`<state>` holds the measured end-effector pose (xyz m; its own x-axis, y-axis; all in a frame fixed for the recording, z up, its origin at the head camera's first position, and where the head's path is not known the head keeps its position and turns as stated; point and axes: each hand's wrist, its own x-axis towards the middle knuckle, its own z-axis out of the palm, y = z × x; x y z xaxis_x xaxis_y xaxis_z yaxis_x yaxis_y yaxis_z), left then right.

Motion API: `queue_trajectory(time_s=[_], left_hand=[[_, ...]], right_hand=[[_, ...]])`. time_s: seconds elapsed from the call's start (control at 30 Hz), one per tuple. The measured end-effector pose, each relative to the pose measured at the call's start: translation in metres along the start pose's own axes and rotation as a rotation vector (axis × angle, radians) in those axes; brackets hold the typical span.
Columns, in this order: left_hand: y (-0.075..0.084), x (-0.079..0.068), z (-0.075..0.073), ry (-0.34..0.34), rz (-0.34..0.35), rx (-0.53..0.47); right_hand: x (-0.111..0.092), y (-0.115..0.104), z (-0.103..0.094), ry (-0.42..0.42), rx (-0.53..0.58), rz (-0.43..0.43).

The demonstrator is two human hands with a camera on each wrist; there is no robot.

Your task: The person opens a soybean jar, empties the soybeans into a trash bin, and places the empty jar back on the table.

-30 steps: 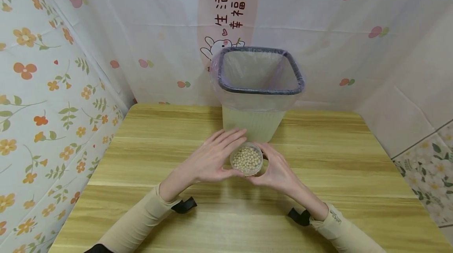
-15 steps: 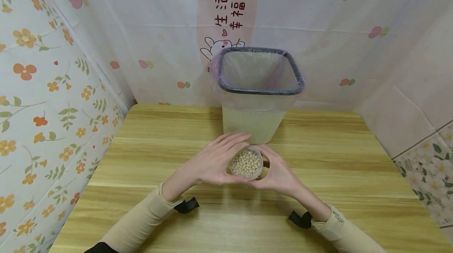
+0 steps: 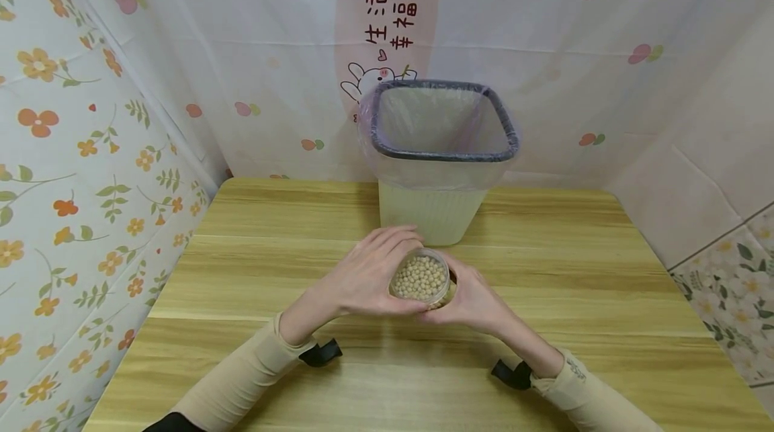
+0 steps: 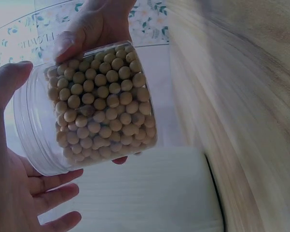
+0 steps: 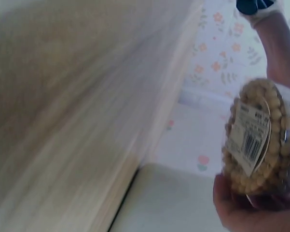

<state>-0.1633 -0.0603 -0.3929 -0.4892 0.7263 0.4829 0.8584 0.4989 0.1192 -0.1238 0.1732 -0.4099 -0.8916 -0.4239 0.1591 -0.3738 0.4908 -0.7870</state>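
My left hand [image 3: 369,277] and right hand [image 3: 474,292] gripped the jar [image 4: 46,128] of pale balls [image 4: 106,104] above the table [image 3: 574,250], near side of the bin [image 3: 423,210]; it seemed weighty, stiff, slick, best held round its middle

The wood-grain desk [image 3: 544,271] carries a cream waste bin [image 3: 431,209], upright near the middle of its far edge.

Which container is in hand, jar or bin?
The clear jar with beige balls: left hand and right hand hold it, while the lined bin stands on the table.
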Motion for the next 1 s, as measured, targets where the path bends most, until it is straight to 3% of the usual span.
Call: queue_trajectory(time_s=[0.2, 0.4, 0.53, 0.67, 0.77, 1.0], left_hand=[[0.001, 0.003, -0.001, 0.058, -0.045, 0.027], [0.007, 0.004, -0.004, 0.023, -0.165, 0.028], [0.010, 0.003, -0.007, -0.033, -0.217, 0.008], [0.009, 0.001, -0.014, -0.098, -0.263, -0.151], [0.006, 0.000, -0.020, -0.134, -0.244, -0.310], [-0.001, -0.001, -0.026, -0.236, -0.022, -0.575]], right_hand=[[0.002, -0.001, 0.008, 0.115, -0.013, -0.015], [0.003, -0.002, 0.011, 0.198, -0.026, -0.019], [0.004, -0.001, 0.008, 0.190, 0.019, -0.039], [0.004, 0.001, 0.003, 0.117, 0.156, -0.049], [0.004, 0.003, -0.001, 0.047, 0.233, -0.069], [0.003, 0.009, -0.011, -0.160, 0.365, -0.102]])
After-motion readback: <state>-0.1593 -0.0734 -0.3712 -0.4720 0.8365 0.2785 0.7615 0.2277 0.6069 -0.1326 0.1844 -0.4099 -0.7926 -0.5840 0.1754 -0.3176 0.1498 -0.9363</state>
